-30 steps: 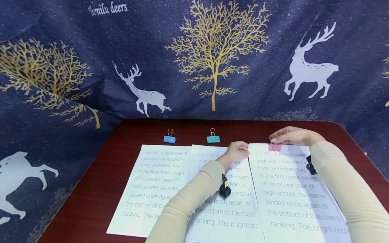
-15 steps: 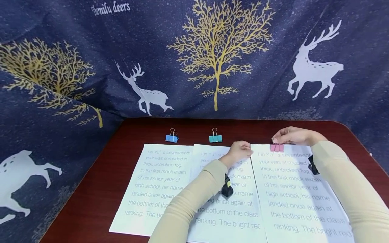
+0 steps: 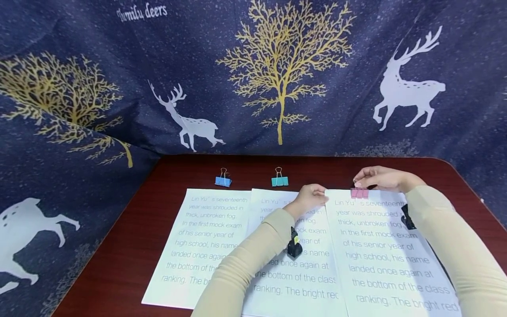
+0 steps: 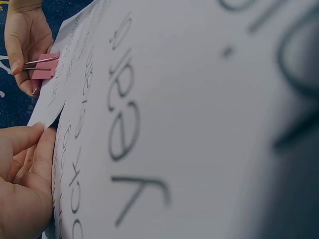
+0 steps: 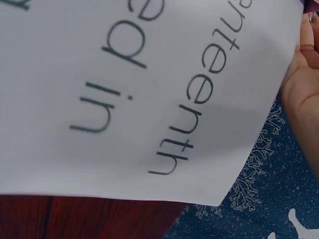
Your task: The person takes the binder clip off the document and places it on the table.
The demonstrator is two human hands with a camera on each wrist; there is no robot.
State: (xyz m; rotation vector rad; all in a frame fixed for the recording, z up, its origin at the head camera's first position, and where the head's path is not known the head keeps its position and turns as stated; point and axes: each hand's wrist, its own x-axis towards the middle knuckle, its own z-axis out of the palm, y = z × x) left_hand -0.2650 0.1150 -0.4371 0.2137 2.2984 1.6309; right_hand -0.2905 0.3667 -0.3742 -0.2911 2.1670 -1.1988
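At the top edge of the right-hand printed sheet (image 3: 380, 264), my right hand (image 3: 384, 178) grips a pink binder clip (image 3: 359, 193) by its wire handles. In the left wrist view, the pink clip's body overlaps the sheet's edge, with thumb and fingers on either side of its handles. My left hand (image 3: 308, 200) pinches the top left corner of the same sheet between thumb and fingers, seen close up in the left wrist view. The right wrist view shows the sheet's corner raised beside the right palm (image 5: 304, 89); the clip is mostly out of that frame.
A blue binder clip (image 3: 223, 181) and a teal binder clip (image 3: 279, 181) lie behind two more printed papers, the left one (image 3: 178, 264) and the middle one (image 3: 293, 304). The dark red table (image 3: 119, 264) meets a deer-patterned cloth (image 3: 253, 123) at its back edge.
The head view shifts slightly. Both hands keep nearly the same places along the sheet's top edge, and the right thumb sits a little further over the pink clip's handle.
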